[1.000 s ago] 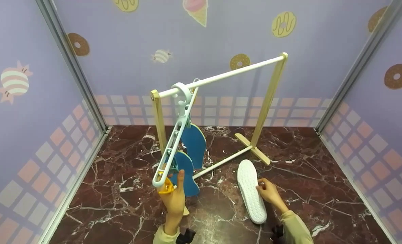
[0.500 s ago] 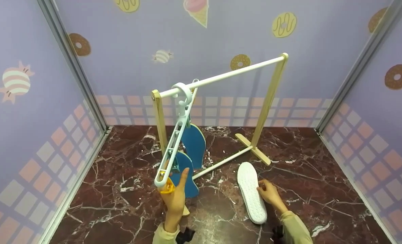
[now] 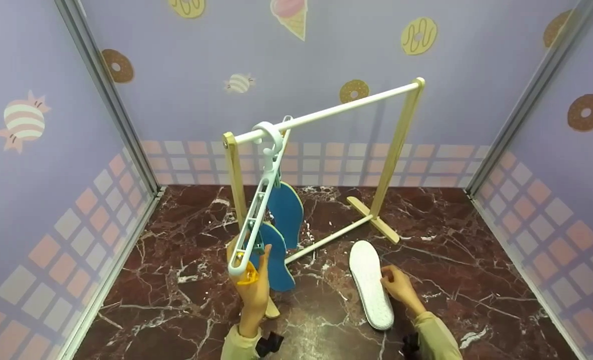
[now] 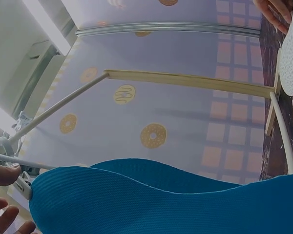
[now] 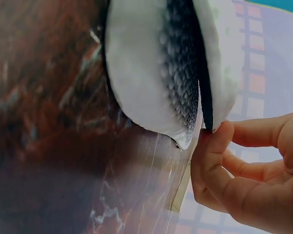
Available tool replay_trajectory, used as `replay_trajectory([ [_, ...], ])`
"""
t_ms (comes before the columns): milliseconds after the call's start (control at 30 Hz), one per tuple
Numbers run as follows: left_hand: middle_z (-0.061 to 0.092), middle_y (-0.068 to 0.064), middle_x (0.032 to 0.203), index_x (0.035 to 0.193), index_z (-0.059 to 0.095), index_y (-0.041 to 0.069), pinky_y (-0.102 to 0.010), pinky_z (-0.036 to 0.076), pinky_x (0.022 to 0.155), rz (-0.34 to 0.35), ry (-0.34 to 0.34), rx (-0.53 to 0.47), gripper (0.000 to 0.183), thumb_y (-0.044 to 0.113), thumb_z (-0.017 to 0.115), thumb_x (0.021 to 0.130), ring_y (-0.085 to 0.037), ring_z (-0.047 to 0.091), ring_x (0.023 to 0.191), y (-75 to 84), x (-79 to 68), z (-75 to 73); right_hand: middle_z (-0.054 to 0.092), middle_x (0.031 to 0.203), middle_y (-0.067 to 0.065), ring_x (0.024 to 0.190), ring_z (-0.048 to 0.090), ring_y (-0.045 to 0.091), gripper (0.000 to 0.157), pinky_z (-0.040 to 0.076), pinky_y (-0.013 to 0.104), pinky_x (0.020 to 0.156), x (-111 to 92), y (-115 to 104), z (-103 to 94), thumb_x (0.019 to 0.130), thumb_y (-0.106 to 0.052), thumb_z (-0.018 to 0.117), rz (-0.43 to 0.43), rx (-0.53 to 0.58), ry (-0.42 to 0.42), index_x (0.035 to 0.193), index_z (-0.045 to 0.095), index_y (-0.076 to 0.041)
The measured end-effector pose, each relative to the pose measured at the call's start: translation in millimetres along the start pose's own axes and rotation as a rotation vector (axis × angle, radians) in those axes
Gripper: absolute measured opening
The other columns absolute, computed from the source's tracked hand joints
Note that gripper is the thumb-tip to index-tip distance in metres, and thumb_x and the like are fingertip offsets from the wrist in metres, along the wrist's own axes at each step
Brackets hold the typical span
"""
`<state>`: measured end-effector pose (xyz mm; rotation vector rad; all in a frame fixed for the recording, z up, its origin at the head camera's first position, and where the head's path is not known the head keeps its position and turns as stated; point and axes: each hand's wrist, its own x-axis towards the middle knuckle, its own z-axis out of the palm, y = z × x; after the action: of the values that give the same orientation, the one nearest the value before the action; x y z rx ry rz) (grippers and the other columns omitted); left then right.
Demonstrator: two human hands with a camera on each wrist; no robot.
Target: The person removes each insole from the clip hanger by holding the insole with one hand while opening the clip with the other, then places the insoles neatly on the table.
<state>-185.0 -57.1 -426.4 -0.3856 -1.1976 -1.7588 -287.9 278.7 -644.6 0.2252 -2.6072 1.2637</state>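
Two blue insoles (image 3: 271, 262) hang from clips on a white hanger (image 3: 256, 210), hooked over the white bar of a wooden rack. My left hand (image 3: 253, 292) is beneath the hanger's near end, thumb up beside the nearer insole, around a yellow clip (image 3: 248, 275). Thumb and fingers stand apart there; in the left wrist view they lie next to the clip at the insole's end. My right hand (image 3: 397, 285) is at the side of a white insole (image 3: 369, 280) on the table. In the right wrist view its thumb and fingertips pinch the edge of an upper insole (image 5: 219, 73), above another white, bumpy one (image 5: 141, 73).
The rack's right post (image 3: 396, 150) and foot (image 3: 373, 220) stand behind the white insole. A low white crossbar (image 3: 329, 237) runs between the feet, close over the dark red marbled tabletop (image 3: 176, 315). Patterned walls (image 3: 301, 60) enclose the back and both sides.
My left hand has shifted slightly left, its thumb ending nearer the clip on the blue insole. The white insole's far end has shifted slightly toward me. My right hand keeps its place.
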Motion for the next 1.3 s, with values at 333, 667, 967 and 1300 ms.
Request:
replay_trajectory([
  [333, 0.055, -0.015, 0.111, 0.112, 0.053, -0.011, -0.021, 0.04, 0.091, 0.154, -0.004, 0.18, 0.036, 0.016, 0.054, 0.087, -0.025, 0.051, 0.101, -3.6, 13.8, -11.2, 0.06, 0.075, 0.015, 0.06, 0.055, 0.016, 0.023, 0.044, 0.021, 0.047, -11.1, -62.6, -18.9, 0.078, 0.005, 0.053, 0.183, -0.045, -0.046, 0.101, 0.055, 0.007],
  [667, 0.053, -0.028, 0.105, 0.11, 0.051, -0.015, -0.025, 0.037, 0.092, 0.148, -0.065, 0.355, 0.048, 0.004, 0.046, 0.066, -0.011, 0.049, 0.106, -5.2, 29.9, -28.7, 0.061, 0.082, 0.021, 0.061, 0.056, 0.017, 0.025, 0.044, 0.019, 0.048, -11.5, -68.1, -26.1, 0.078, 0.006, 0.056, 0.174, 0.029, -0.048, 0.102, 0.054, 0.01],
  [967, 0.06, 0.006, 0.107, 0.107, 0.047, -0.021, -0.017, 0.044, 0.088, 0.03, -0.148, 0.213, 0.027, -0.016, 0.045, 0.081, -0.006, 0.056, 0.1, 4.0, 45.3, -29.0, 0.058, 0.074, 0.011, 0.063, 0.054, 0.012, 0.025, 0.043, 0.017, 0.048, -9.4, -72.2, -27.7, 0.078, 0.003, 0.058, 0.172, 0.042, -0.042, 0.103, 0.055, 0.007],
  [1300, 0.062, -0.007, 0.11, 0.114, 0.05, -0.012, -0.022, 0.047, 0.082, -0.138, -0.209, 0.222, 0.028, 0.002, 0.036, 0.094, -0.019, 0.059, 0.1, 8.7, 62.8, -37.8, 0.06, 0.075, 0.013, 0.06, 0.054, 0.013, 0.024, 0.042, 0.017, 0.048, -10.0, -77.7, -29.3, 0.078, 0.005, 0.058, 0.144, 0.067, -0.021, 0.102, 0.055, 0.007],
])
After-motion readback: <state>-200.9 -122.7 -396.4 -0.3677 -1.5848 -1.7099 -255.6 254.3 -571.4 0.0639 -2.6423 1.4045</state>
